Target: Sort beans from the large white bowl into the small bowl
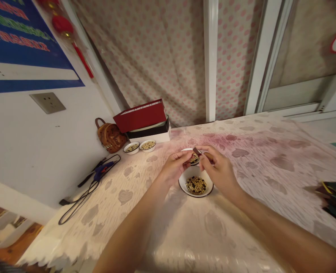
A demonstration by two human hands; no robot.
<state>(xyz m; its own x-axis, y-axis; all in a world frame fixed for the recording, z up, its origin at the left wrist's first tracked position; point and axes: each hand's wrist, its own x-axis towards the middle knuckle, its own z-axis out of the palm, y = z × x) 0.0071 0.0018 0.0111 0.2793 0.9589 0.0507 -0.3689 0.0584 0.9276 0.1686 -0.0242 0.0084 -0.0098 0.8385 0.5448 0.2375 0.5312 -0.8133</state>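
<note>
**Pinch Above the Seed Bowls**

The right hand (pixel 219 174) has its fingers (pixel 204 152) together on a dark piece (pixel 197 151), its shape partly hidden. The left hand (pixel 172 168) is just beside it; whether its fingers grip cannot be told. Below, a white bowl (pixel 182 185) holds mixed seeds (pixel 195 185); a second bowl (pixel 186 149), partly hidden behind the hands, also holds seeds.

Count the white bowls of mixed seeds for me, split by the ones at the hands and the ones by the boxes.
At the left hand and right hand: 2 (front bowl, rear bowl)
Beside the stacked boxes: 2 (left bowl, right bowl)
Total: 4
</note>
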